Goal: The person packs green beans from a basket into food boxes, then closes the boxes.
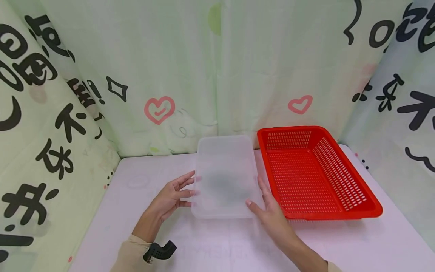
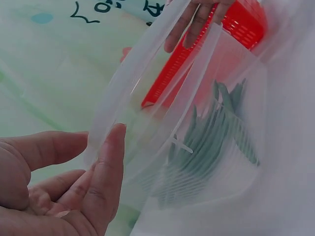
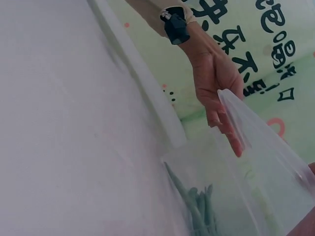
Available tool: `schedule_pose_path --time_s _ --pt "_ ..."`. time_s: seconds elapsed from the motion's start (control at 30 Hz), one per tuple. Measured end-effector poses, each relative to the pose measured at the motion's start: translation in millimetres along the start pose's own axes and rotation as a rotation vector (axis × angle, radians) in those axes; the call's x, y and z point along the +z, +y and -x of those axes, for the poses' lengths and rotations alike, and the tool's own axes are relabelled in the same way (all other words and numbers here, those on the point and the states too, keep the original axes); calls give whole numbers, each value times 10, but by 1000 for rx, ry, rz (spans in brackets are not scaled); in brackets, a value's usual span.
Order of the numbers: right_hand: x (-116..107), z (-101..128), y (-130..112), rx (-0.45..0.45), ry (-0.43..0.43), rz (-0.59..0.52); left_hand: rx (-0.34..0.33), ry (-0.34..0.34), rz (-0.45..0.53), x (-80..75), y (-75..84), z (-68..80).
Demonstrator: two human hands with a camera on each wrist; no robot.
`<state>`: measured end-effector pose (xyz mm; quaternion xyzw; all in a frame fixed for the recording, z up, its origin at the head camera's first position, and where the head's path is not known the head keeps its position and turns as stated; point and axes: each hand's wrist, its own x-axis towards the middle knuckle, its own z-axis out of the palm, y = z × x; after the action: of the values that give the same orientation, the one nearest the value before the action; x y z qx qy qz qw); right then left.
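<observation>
A frosted translucent plastic lid [image 1: 225, 173] is held above a clear plastic box [image 2: 236, 191]; a gap shows between them in both wrist views. Inside the box lie several long green beans [image 2: 211, 132], seen only as a dark blur through the lid in the head view. My left hand [image 1: 173, 194] pinches the lid's left edge between thumb and fingers. At the opposite edge, my right hand [image 1: 272, 213] grips the lid with its thumb on top and its fingers along the side. Only a small part of the right hand shows in the right wrist view.
A red perforated basket [image 1: 368, 206] stands on the table [image 1: 136, 181], just right of the box. Printed curtains [image 1: 190, 75] close off the back and both sides. A black strap device [image 1: 159, 250] sits on the left wrist.
</observation>
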<state>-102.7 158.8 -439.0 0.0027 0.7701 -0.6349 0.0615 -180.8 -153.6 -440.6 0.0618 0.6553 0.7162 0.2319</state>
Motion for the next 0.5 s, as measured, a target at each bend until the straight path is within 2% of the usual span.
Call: schedule_pose_path --time_s 0.17,0.33,0.5 --pt "60 -1 72 -2 38 67 -3 9 -8 9 -47 -12" --pt "69 -22 112 17 63 82 12 20 -39 33 -77 -27" --pt "74 -50 144 25 77 92 26 61 -76 64 -109 -43"
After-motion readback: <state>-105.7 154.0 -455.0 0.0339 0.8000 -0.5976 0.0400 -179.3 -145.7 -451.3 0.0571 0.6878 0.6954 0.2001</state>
